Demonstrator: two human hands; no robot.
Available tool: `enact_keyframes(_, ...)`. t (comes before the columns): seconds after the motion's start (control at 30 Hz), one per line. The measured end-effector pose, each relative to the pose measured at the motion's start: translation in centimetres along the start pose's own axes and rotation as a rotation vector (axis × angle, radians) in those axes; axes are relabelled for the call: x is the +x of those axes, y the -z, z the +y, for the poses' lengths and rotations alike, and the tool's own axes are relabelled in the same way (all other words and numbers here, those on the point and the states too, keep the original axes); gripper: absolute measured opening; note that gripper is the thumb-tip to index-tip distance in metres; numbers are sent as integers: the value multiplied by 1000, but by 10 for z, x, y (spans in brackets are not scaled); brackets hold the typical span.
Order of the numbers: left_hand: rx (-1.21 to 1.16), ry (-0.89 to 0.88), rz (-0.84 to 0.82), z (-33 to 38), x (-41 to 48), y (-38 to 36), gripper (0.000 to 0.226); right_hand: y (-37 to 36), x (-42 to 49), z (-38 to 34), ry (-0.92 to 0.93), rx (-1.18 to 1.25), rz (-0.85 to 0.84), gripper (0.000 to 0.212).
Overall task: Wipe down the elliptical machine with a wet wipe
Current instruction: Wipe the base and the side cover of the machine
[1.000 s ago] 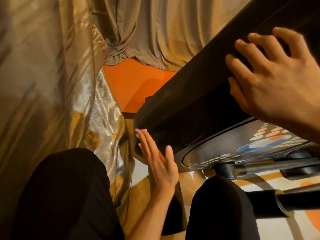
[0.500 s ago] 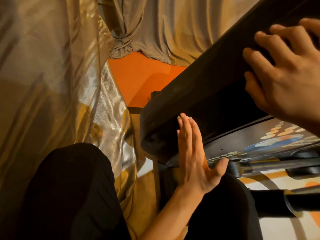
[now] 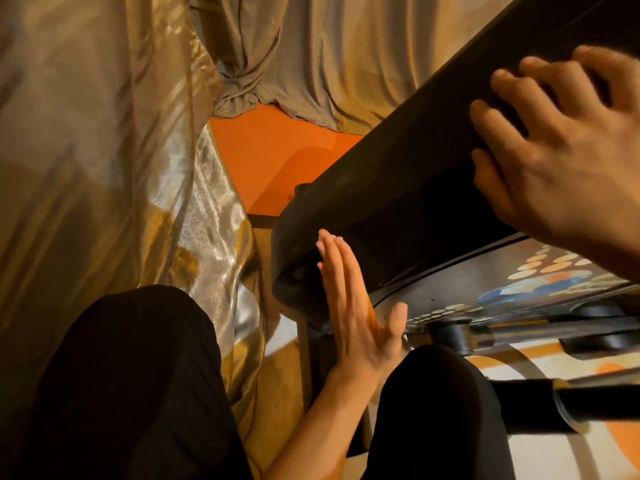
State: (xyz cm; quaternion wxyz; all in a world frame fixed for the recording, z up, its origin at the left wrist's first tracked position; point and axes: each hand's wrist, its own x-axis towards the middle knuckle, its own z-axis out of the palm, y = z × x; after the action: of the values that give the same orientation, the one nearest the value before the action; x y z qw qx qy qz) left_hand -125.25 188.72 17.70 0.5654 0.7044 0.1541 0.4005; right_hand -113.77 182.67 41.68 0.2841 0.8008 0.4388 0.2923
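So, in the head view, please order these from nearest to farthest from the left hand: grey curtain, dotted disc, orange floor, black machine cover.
1. The black machine cover: the left hand presses flat on its lower end.
2. The dotted disc: just right of the thumb.
3. The orange floor: beyond the machine, upper left.
4. The grey curtain: at the back, above the floor.

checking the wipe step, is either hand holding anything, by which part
Right hand grips the housing by its upper edge. Left hand presses flat on its lower end, gripping nothing; a wipe beneath cannot be told.
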Motion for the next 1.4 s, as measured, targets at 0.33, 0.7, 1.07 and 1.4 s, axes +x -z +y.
enact_keyframes(0.33, -88, 269, 239, -66, 7, 18, 97, -7, 1, 1, 5, 10, -12, 60)
enact_keyframes(0.7, -295, 373, 152, -53, -27, 10, 109, -11, 2, 3, 6, -3, -67, 64)
enact_keyframes(1.07, -324, 769, 284, -57, -30, -9, 118, -3, 0, -2, 9, 17, 7, 57)
enact_keyframes(1.4, -93, 131, 109, 14, 22, -3, 95, 12, 1, -3, 14, -19, -42, 63)
